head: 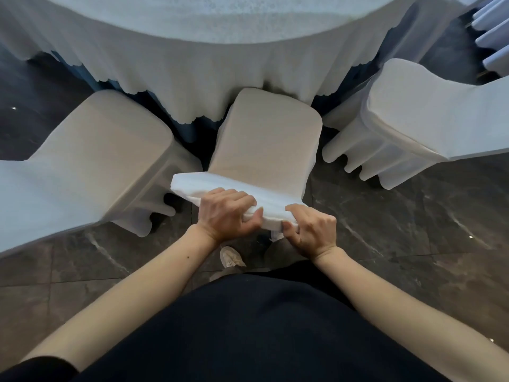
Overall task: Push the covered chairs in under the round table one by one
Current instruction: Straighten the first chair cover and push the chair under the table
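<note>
A white-covered chair point(264, 139) stands straight in front of me, its seat front touching the hanging cloth of the round table point(192, 59). My left hand point(227, 213) and my right hand point(312, 230) both grip the top edge of its backrest point(192, 184), fingers curled over it. A second covered chair point(102, 161) stands to the left, angled, its seat outside the tablecloth. A third covered chair point(418, 117) stands to the right, also angled and outside the table.
Dark marble-look floor tiles point(413, 230) lie around me. My shoe point(230, 256) is just behind the middle chair. More white chair covers point(493, 28) show at the top right corner.
</note>
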